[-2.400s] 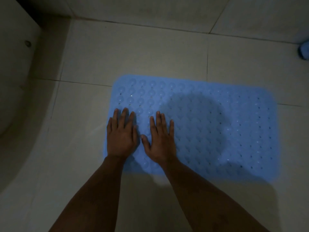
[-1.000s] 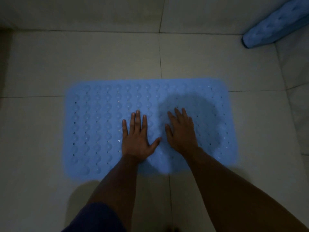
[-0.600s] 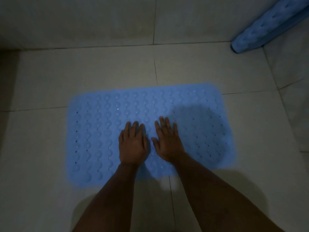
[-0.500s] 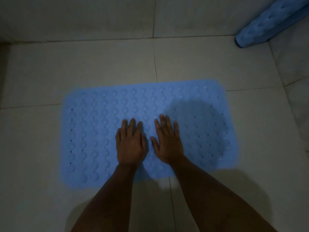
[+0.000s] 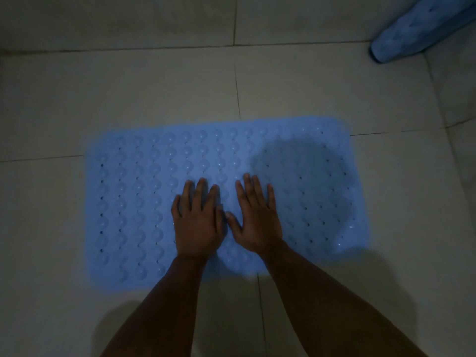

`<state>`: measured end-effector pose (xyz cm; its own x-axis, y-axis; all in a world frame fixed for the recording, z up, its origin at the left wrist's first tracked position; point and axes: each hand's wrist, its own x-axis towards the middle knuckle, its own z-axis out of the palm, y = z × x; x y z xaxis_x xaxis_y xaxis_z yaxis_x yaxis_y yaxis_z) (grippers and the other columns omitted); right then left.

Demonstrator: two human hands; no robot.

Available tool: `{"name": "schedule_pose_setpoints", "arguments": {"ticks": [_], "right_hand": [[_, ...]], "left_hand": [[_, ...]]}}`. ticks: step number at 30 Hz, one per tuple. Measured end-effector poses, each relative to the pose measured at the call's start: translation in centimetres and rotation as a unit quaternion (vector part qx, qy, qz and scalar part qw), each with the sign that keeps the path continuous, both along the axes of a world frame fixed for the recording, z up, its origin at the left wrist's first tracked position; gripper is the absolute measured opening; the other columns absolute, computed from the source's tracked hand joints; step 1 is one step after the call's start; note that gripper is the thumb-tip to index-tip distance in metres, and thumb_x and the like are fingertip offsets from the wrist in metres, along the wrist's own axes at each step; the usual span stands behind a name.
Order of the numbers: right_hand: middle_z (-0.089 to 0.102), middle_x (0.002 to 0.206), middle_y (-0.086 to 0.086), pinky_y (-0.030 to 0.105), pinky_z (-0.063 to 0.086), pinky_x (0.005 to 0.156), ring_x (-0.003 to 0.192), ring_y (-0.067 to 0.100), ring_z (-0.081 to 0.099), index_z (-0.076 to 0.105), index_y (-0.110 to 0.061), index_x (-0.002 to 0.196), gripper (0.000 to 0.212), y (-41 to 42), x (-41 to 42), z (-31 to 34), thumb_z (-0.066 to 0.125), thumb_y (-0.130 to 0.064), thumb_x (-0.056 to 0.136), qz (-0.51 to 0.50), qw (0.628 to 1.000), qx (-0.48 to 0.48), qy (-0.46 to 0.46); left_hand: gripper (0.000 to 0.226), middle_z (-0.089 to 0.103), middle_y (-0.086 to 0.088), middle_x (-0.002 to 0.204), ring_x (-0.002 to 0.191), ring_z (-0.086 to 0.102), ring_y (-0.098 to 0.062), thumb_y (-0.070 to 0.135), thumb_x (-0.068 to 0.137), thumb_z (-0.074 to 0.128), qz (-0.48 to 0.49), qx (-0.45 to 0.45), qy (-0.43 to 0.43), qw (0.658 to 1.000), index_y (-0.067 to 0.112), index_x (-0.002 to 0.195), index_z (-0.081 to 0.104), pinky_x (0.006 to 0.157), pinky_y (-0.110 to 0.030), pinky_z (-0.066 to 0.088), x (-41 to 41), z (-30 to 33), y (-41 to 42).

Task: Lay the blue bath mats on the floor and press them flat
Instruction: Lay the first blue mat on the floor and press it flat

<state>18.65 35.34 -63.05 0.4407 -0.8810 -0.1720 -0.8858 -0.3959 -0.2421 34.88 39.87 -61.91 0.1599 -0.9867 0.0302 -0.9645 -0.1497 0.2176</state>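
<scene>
A light blue rubber bath mat [image 5: 134, 197], studded with bumps and small holes, lies spread flat on the pale tiled floor. My left hand [image 5: 198, 220] rests palm down near the mat's middle, fingers apart. My right hand [image 5: 256, 217] lies palm down right beside it, thumb almost touching the left hand. Neither hand grips anything. A round shadow darkens the mat's right half. A second blue mat [image 5: 422, 29], rolled up, lies at the top right corner, partly cut off by the frame.
Pale floor tiles [image 5: 154, 94] with dark grout lines surround the mat. A wall base runs along the top of the view. The light is dim.
Earlier both hands pressed near the mat's left end. They have since shifted to its middle and stay flat there; in the last half second only the view drifts slightly.
</scene>
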Motion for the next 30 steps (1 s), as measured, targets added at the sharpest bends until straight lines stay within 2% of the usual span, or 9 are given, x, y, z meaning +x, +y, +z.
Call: {"name": "schedule_pose_setpoints", "arguments": {"ticks": [5,6,8,9,11,15,22,25,30], "right_hand": [[0.005,0.17,0.003,0.052,0.001,0.126,0.157,0.02,-0.003,0.02,-0.019,0.16,0.07,-1.8,-0.7,2.7,0.04,-0.05,0.101,-0.001,0.989,0.129,-0.071],[0.014,0.169,0.004,0.05,0.006,0.126,0.157,0.021,0.006,0.028,-0.018,0.158,0.066,-3.0,-0.8,4.0,0.047,-0.046,0.101,-0.014,0.979,0.183,-0.09],[0.05,0.152,0.011,0.045,0.031,0.12,0.144,0.026,0.042,0.052,-0.016,0.145,0.051,-5.4,-1.8,6.8,0.055,-0.038,0.099,-0.082,0.955,0.24,-0.153],[0.063,0.138,0.01,0.043,0.042,0.113,0.132,0.028,0.056,0.059,-0.018,0.138,0.047,-6.5,-2.6,7.8,0.054,-0.041,0.097,-0.123,0.953,0.216,-0.172],[0.07,0.126,0.007,0.042,0.051,0.103,0.12,0.028,0.064,0.066,-0.021,0.128,0.049,-7.5,-4.9,9.3,0.044,-0.046,0.092,-0.169,0.958,0.148,-0.18],[0.07,0.123,0.009,0.042,0.052,0.099,0.115,0.03,0.064,0.066,-0.017,0.125,0.043,-7.5,-10.0,9.0,0.041,-0.038,0.096,-0.204,0.965,0.047,-0.16],[0.068,0.115,0.009,0.042,0.05,0.097,0.114,0.03,0.06,0.07,-0.014,0.113,0.036,-7.4,-15.5,4.8,0.045,-0.036,0.097,-0.229,0.96,-0.084,-0.137],[0.066,0.115,0.009,0.041,0.05,0.095,0.115,0.03,0.058,0.069,-0.014,0.111,0.029,-7.5,-16.5,4.1,0.05,-0.031,0.099,-0.221,0.961,-0.092,-0.137],[0.062,0.13,0.009,0.047,0.049,0.101,0.131,0.032,0.051,0.069,-0.016,0.115,0.028,-7.1,-16.9,3.0,0.054,-0.032,0.098,-0.201,0.971,-0.073,-0.11]], "left_hand": [[0.055,0.037,-0.011,0.165,0.157,0.023,-0.035,0.041,0.106,0.032,-0.013,0.002,-0.006,1.0,0.018,0.155,0.046,0.122,-0.059,0.026,0.0,3.3,0.3],[0.055,0.035,-0.01,0.166,0.158,0.02,-0.034,0.041,0.107,0.032,-0.016,0.009,-0.01,1.0,0.018,0.156,0.044,0.123,-0.059,0.024,0.0,3.9,0.1],[0.056,0.032,-0.01,0.167,0.159,0.015,-0.035,0.041,0.106,0.034,-0.023,0.029,-0.006,0.999,0.018,0.157,0.042,0.125,-0.059,0.02,-0.9,5.0,-0.3],[0.057,0.032,-0.011,0.168,0.159,0.014,-0.036,0.04,0.106,0.036,-0.026,0.035,-0.002,0.999,0.018,0.157,0.042,0.125,-0.06,0.019,-1.6,5.1,-0.7],[0.058,0.032,-0.013,0.167,0.159,0.015,-0.038,0.04,0.104,0.038,-0.043,0.036,0.003,0.998,0.015,0.157,0.042,0.124,-0.062,0.02,-3.6,4.9,-1.6],[0.063,0.032,-0.017,0.166,0.157,0.017,-0.043,0.042,0.102,0.037,-0.081,0.022,0.034,0.996,0.011,0.156,0.042,0.123,-0.066,0.021,-9.1,2.8,-3.2],[0.068,0.013,-0.015,0.173,0.16,0.002,-0.039,0.052,0.107,0.029,-0.144,0.038,0.026,0.988,0.014,0.164,0.026,0.125,-0.066,0.01,-16.0,-2.8,-5.4],[0.071,0.004,-0.014,0.174,0.16,-0.004,-0.036,0.055,0.108,0.027,-0.145,0.045,-0.002,0.988,0.015,0.166,0.015,0.126,-0.065,0.006,-16.3,-3.4,-5.1],[0.076,0.006,-0.018,0.173,0.161,-0.001,-0.036,0.056,0.108,0.031,-0.143,0.034,0.006,0.989,0.008,0.164,0.018,0.125,-0.065,0.01,-16.3,-2.8,-5.2]]}}
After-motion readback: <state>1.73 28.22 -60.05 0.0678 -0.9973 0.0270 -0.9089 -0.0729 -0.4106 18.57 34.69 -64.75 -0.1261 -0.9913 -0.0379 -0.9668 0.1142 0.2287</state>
